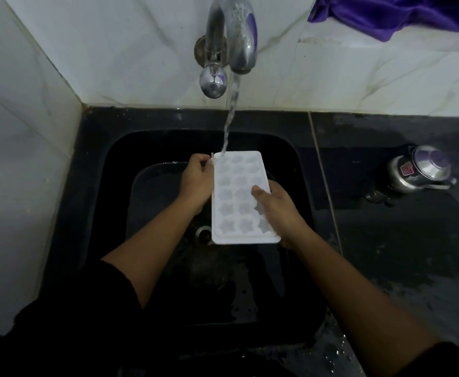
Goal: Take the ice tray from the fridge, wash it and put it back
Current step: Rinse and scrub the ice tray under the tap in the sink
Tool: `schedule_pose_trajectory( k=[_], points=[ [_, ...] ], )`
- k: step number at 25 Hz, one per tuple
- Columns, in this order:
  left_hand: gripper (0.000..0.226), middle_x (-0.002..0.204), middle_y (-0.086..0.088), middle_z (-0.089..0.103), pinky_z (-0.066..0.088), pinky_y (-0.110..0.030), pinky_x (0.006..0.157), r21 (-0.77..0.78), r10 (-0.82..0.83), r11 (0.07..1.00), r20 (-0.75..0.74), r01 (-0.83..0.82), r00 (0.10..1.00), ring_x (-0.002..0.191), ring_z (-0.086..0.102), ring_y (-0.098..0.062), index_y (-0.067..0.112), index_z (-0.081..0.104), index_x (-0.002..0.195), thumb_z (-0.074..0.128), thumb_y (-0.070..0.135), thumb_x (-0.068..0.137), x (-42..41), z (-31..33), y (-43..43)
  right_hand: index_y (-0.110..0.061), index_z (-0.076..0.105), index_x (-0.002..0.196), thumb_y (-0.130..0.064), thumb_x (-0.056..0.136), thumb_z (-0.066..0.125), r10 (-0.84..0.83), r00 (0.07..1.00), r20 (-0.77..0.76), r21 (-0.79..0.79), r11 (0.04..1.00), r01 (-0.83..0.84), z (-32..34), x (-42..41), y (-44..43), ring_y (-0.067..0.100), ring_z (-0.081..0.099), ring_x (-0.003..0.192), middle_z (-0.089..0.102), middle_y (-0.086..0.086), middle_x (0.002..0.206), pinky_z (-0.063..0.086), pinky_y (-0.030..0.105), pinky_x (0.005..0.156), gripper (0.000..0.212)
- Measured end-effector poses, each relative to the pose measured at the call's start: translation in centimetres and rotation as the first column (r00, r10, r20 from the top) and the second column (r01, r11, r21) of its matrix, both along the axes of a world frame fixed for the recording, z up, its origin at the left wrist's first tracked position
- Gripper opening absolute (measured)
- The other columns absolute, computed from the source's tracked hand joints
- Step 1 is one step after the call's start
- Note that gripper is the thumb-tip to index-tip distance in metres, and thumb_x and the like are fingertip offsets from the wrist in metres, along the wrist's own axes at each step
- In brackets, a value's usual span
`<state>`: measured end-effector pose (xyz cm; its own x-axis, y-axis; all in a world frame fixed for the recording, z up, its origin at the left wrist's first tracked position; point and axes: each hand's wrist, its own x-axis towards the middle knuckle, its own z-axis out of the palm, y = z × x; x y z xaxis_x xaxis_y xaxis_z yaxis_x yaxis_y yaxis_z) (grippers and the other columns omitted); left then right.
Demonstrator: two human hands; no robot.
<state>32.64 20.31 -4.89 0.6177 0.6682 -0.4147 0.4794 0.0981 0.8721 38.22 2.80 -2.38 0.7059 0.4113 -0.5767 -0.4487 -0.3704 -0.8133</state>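
Note:
A white ice tray [236, 197] with several star-shaped cells hangs over the black sink [86, 191], long side running away from me. My left hand [197, 180] grips its far left edge. My right hand [276, 208] holds the right side, thumb lying across the top cells, fingers hidden below. Water runs from the chrome tap [236, 36] and strikes the tray's far left corner.
A steel pot lid [421, 168] lies on the wet black counter [399, 240] to the right. A purple cloth [402, 14] sits on the white tiled ledge at the back right. White tiled walls close in the left and back. The sink drain [203, 232] shows under the tray.

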Motion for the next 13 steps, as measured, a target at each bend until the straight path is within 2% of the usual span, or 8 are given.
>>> schedule_pose_trajectory(
  k=[2, 4, 8, 10, 13],
  points=[
    [0.022, 0.120, -0.002, 0.068, 0.055, -0.031, 0.079, -0.019, -0.059, 0.998, 0.009, 0.059, 0.998, 0.099, 0.067, -0.015, 0.024, 0.059, 0.128, 0.044, 0.026, 0.112, -0.6, 0.3, -1.9, -0.013, 0.056, 0.134, -0.026, 0.107, 0.056, -0.078, 0.997, 0.004, -0.015, 0.997, 0.078, -0.1, 1.2, 0.2, 0.027, 0.073, 0.102, 0.071, 0.009, 0.121, 0.063, 0.044, 0.083, 0.030],
    [0.033, 0.129, 0.001, 0.066, 0.060, -0.038, 0.090, -0.048, -0.134, 0.990, 0.037, 0.135, 0.990, 0.111, 0.067, -0.018, 0.024, 0.056, 0.143, 0.042, 0.022, 0.113, -2.0, 0.6, -3.7, -0.011, 0.056, 0.136, -0.024, 0.107, 0.056, -0.141, 0.990, -0.013, -0.014, 0.990, 0.141, -0.4, 2.1, 0.3, 0.024, 0.073, 0.095, 0.071, 0.009, 0.118, 0.061, 0.035, 0.069, 0.032],
    [0.040, 0.132, 0.004, 0.069, 0.065, -0.039, 0.076, -0.256, -0.099, 0.959, 0.109, 0.124, 0.989, 0.110, 0.074, -0.020, 0.028, 0.051, 0.150, 0.048, 0.018, 0.111, -4.0, 0.2, -3.9, -0.009, 0.055, 0.138, -0.021, 0.107, 0.055, -0.168, 0.983, -0.074, -0.007, 0.986, 0.168, -0.8, 2.1, 0.8, 0.021, 0.072, 0.085, 0.071, 0.006, 0.109, 0.058, 0.027, 0.054, 0.033],
    [0.042, 0.133, 0.002, 0.069, 0.065, -0.043, 0.084, -0.224, -0.075, 0.970, 0.072, 0.090, 0.995, 0.111, 0.073, -0.020, 0.028, 0.051, 0.151, 0.050, 0.020, 0.109, -3.6, 0.3, -3.0, -0.010, 0.054, 0.139, -0.021, 0.108, 0.054, -0.151, 0.984, -0.093, 0.014, 0.988, 0.153, -0.5, 1.7, 1.3, 0.022, 0.072, 0.087, 0.071, 0.006, 0.111, 0.058, 0.027, 0.054, 0.032],
    [0.040, 0.134, 0.001, 0.066, 0.059, -0.044, 0.099, -0.089, -0.045, 0.995, -0.012, 0.044, 0.999, 0.115, 0.067, -0.018, 0.025, 0.053, 0.150, 0.048, 0.027, 0.110, -2.3, 0.4, -1.3, -0.017, 0.054, 0.136, -0.025, 0.109, 0.052, -0.040, 0.999, -0.020, 0.018, 0.999, 0.040, 0.4, 0.9, 1.4, 0.022, 0.073, 0.097, 0.070, 0.004, 0.118, 0.061, 0.029, 0.066, 0.029]
  ],
)
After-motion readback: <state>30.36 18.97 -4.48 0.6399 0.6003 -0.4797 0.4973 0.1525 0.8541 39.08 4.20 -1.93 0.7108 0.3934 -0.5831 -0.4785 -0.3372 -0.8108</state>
